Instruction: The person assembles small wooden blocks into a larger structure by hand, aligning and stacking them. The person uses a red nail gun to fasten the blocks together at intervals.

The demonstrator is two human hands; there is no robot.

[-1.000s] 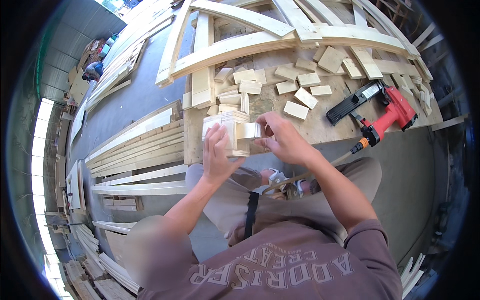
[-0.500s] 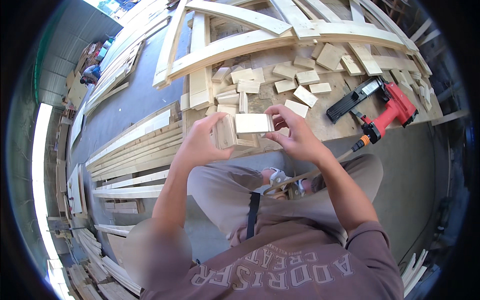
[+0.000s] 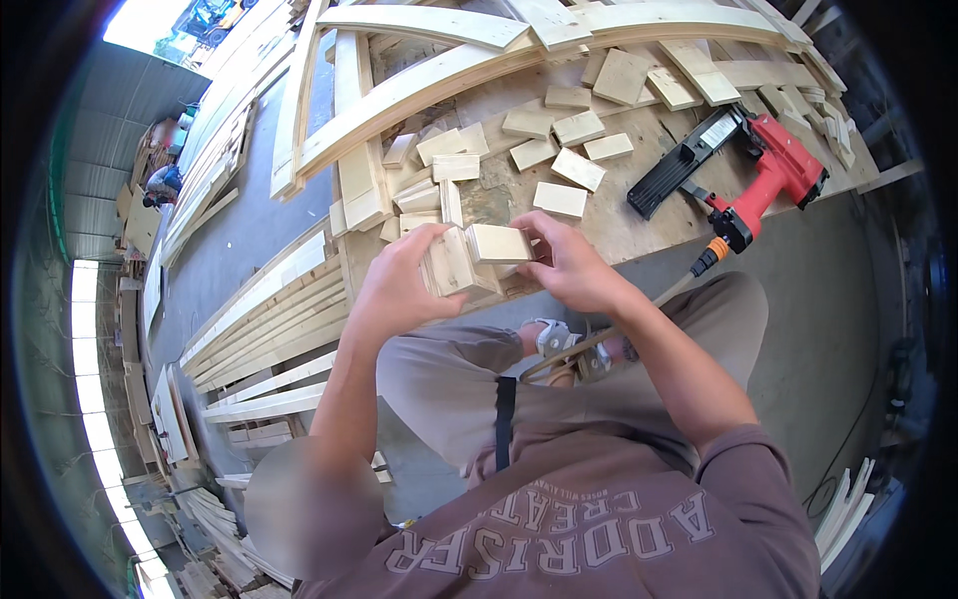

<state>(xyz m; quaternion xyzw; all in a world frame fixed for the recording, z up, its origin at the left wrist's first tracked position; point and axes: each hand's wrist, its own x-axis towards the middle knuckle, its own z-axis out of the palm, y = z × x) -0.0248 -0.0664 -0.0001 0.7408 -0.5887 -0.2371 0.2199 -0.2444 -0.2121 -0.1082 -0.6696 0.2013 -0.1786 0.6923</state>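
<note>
Blocks [image 3: 477,258] lifted nearer, between hands

I see pale, matt, bare-sawn wooden blocks [image 3: 474,258] in my hands, more scattered on a rough plywood bench [image 3: 609,215], beside a glossy red-and-black plastic nail gun [image 3: 743,165], above my soft cloth shirt [image 3: 599,519].

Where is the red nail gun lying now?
In the head view, the red nail gun lies at the right on the wooden worktable, beyond the right hand, beside scattered wood blocks.
</note>
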